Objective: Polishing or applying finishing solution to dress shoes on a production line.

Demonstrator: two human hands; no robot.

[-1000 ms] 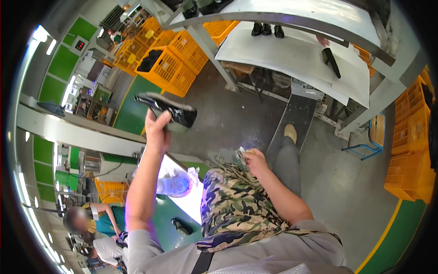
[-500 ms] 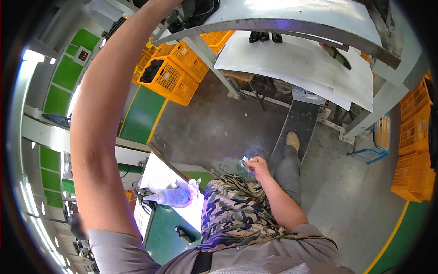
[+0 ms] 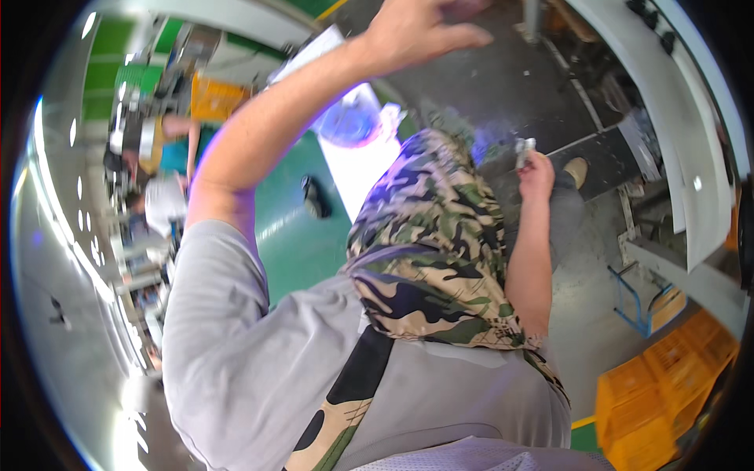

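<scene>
My left hand [image 3: 416,33] is raised at the top of the picture, its thumb stretched out and its fingers apart and partly blurred. Nothing shows in it. Low beside my right leg, my right hand [image 3: 536,174] is closed on a small white crumpled piece of cloth or tissue [image 3: 525,147]. Under my left forearm, a bottle with a violet sheen [image 3: 346,125] lies on a brightly lit white sheet [image 3: 351,177]. A dark shoe [image 3: 315,197] rests on the green surface [image 3: 287,243] beside that sheet.
To the right is a metal-framed bench [image 3: 695,157] with black shoes [image 3: 650,17] at its far end. A blue-framed stool [image 3: 646,302] and orange crates [image 3: 652,392] are at the lower right. Other people [image 3: 165,206] are at the far left, near another orange crate [image 3: 216,98].
My left hand has come down from the upper shelf with the black shoes and is now in view. My view has swung left. My right hand keeps the white piece.
</scene>
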